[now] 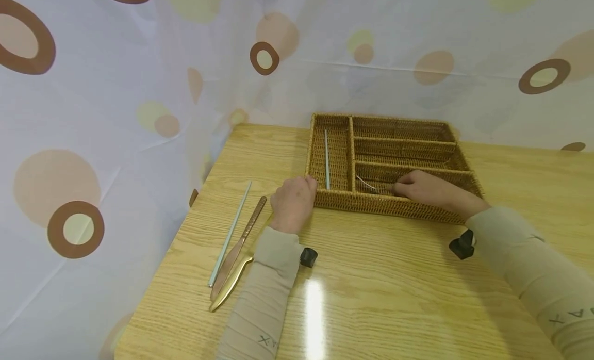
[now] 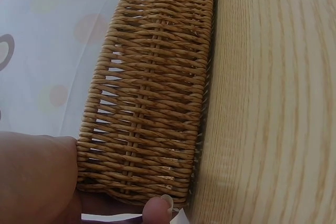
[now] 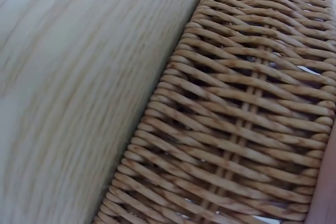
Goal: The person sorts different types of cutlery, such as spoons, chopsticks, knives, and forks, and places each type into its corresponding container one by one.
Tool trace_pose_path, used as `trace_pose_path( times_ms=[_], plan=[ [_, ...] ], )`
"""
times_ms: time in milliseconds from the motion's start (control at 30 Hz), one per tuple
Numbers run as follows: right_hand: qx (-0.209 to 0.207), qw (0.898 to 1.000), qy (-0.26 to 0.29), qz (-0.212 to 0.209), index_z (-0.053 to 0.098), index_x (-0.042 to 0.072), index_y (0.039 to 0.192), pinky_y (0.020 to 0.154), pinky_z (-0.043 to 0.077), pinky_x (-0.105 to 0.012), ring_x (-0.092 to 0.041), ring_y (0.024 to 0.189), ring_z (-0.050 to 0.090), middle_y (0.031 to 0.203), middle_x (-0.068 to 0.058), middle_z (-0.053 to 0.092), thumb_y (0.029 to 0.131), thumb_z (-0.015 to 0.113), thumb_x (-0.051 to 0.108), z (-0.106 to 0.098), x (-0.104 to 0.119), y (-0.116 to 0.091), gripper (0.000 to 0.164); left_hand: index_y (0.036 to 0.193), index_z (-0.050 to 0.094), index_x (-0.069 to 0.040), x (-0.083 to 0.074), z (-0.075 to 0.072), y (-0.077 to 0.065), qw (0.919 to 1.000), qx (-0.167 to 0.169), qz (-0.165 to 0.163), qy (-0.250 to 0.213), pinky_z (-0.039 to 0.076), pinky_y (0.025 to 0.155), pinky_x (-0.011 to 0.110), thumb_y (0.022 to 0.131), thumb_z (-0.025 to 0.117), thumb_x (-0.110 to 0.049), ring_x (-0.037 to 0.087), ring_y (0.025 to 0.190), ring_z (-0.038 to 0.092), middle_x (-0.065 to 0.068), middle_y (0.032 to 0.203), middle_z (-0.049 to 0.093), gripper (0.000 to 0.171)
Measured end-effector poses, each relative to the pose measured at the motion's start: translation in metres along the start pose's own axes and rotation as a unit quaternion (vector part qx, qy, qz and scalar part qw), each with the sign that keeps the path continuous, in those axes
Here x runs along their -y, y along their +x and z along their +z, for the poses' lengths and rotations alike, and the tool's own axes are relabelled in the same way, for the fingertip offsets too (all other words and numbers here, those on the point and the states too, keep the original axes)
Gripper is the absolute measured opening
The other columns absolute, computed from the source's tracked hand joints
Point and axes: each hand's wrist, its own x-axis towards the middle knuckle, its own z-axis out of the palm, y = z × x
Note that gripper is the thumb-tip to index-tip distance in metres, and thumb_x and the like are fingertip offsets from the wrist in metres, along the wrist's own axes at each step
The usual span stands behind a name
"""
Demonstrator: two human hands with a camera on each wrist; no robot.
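A wicker cutlery tray (image 1: 331,199) with several compartments lies on the wooden table. My left hand (image 1: 293,202) grips its near left corner; in the left wrist view a fingertip (image 2: 157,210) shows at the corner's lower edge. My right hand (image 1: 424,189) reaches over the front wall into the front compartment, fingers bent and their tips partly hidden. Just left of those fingers lies a thin, pale curved piece (image 1: 365,182); whether they hold it is unclear. The right wrist view shows mostly the tray's woven outer wall (image 3: 236,119). One pale blue chopstick (image 1: 327,159) lies in the left compartment.
Left of my left arm, another pale blue chopstick (image 1: 230,233), a copper-coloured knife (image 1: 238,249) and a gold knife (image 1: 232,283) lie side by side on the table (image 1: 371,288). My forearm partly covers the gold knife. A patterned curtain (image 1: 325,50) hangs behind and left.
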Motion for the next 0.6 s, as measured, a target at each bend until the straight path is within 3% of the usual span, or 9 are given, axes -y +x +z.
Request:
trace_pose_path(
  times_ms=[100, 167, 200, 267, 333, 400, 500, 567, 600],
  plan=[
    [-0.017, 1.0, 0.006, -0.01, 0.048, 0.009, 0.068, 0.051, 0.034, -0.033, -0.011, 0.046, 0.024, 0.102, -0.014, 0.062, 0.095, 0.032, 0.041, 0.0008, -0.0019, 0.0001, 0.044, 0.047, 0.033, -0.016, -0.0005, 0.0006, 0.0, 0.9999, -0.009, 0.003, 0.002, 0.014, 0.03, 0.022, 0.097, 0.025, -0.031, 0.008, 0.036, 0.015, -0.005, 0.042, 0.022, 0.053],
    [-0.032, 0.999, 0.004, -0.009, 0.056, 0.009, 0.076, 0.051, 0.035, -0.033, -0.013, 0.047, 0.026, 0.109, -0.016, 0.06, 0.095, 0.032, 0.044, 0.0006, -0.0014, 0.0003, 0.046, 0.047, 0.034, -0.016, -0.0001, 0.0002, 0.0, 0.9999, -0.014, 0.002, 0.003, 0.015, 0.03, 0.022, 0.097, 0.025, -0.031, 0.008, 0.036, 0.016, -0.005, 0.042, 0.022, 0.053],
    [-0.037, 0.999, 0.002, -0.004, 0.059, 0.009, 0.082, 0.051, 0.035, -0.033, -0.013, 0.049, 0.028, 0.098, -0.014, 0.061, 0.094, 0.032, 0.047, 0.0004, -0.0009, 0.0002, 0.048, 0.047, 0.033, -0.016, 0.0, 0.0, -0.0001, 0.9999, -0.015, 0.0, 0.002, 0.016, 0.03, 0.022, 0.097, 0.026, -0.031, 0.008, 0.036, 0.017, -0.005, 0.042, 0.023, 0.053],
    [-0.042, 0.999, 0.003, 0.003, 0.061, 0.01, 0.099, 0.058, 0.039, -0.034, -0.016, 0.061, 0.044, 0.099, -0.013, 0.06, 0.09, 0.033, 0.055, -0.0003, 0.0007, -0.001, 0.053, 0.047, 0.033, -0.016, -0.0002, -0.0011, -0.0006, 0.9998, -0.018, 0.001, 0.0, 0.016, 0.03, 0.022, 0.097, 0.026, -0.031, 0.008, 0.036, 0.018, -0.005, 0.043, 0.023, 0.052],
    [-0.036, 0.999, 0.017, 0.01, 0.059, 0.011, 0.095, 0.061, 0.039, -0.034, -0.017, 0.062, 0.043, 0.076, -0.007, 0.05, 0.087, 0.034, 0.061, -0.001, 0.0017, -0.002, 0.057, 0.047, 0.033, -0.016, -0.0002, -0.002, -0.0008, 0.9998, -0.02, 0.002, 0.0, 0.017, 0.03, 0.022, 0.096, 0.027, -0.031, 0.008, 0.036, 0.018, -0.005, 0.043, 0.023, 0.052],
    [-0.019, 0.999, 0.04, 0.004, 0.059, 0.01, 0.098, 0.068, 0.042, -0.037, -0.02, 0.074, 0.05, 0.085, -0.007, 0.053, 0.085, 0.036, 0.063, -0.0023, 0.0012, -0.0036, 0.059, 0.047, 0.033, -0.016, -0.0003, -0.0029, -0.0012, 0.9998, -0.021, 0.003, 0.0, 0.017, 0.03, 0.022, 0.096, 0.028, -0.03, 0.008, 0.036, 0.018, -0.005, 0.042, 0.023, 0.052],
    [0.004, 0.998, 0.069, -0.015, 0.055, 0.008, 0.09, 0.063, 0.038, -0.036, -0.018, 0.064, 0.039, 0.079, -0.007, 0.046, 0.088, 0.038, 0.057, -0.0042, -0.0019, -0.0057, 0.051, 0.047, 0.034, -0.015, -0.0004, -0.0033, -0.001, 0.9999, -0.016, 0.002, -0.004, 0.017, 0.03, 0.022, 0.096, 0.027, -0.031, 0.009, 0.036, 0.019, -0.005, 0.043, 0.023, 0.052],
    [0.007, 0.997, 0.072, -0.03, 0.059, 0.011, 0.098, 0.064, 0.037, -0.036, -0.019, 0.071, 0.042, 0.092, -0.009, 0.051, 0.09, 0.04, 0.052, -0.0059, -0.0046, -0.0077, 0.045, 0.047, 0.034, -0.015, -0.0006, -0.0029, -0.0009, 0.9999, -0.01, -0.001, -0.007, 0.017, 0.03, 0.022, 0.096, 0.026, -0.031, 0.009, 0.036, 0.019, -0.005, 0.043, 0.024, 0.052],
    [0.004, 0.997, 0.07, -0.034, 0.058, 0.012, 0.094, 0.061, 0.034, -0.036, -0.019, 0.068, 0.037, 0.087, -0.009, 0.049, 0.09, 0.041, 0.05, -0.0063, -0.0051, -0.0085, 0.042, 0.048, 0.035, -0.015, -0.0008, -0.0028, -0.0007, 0.9999, -0.007, -0.002, -0.007, 0.017, 0.03, 0.023, 0.096, 0.026, -0.032, 0.009, 0.036, 0.019, -0.005, 0.043, 0.024, 0.052]
  ],
)
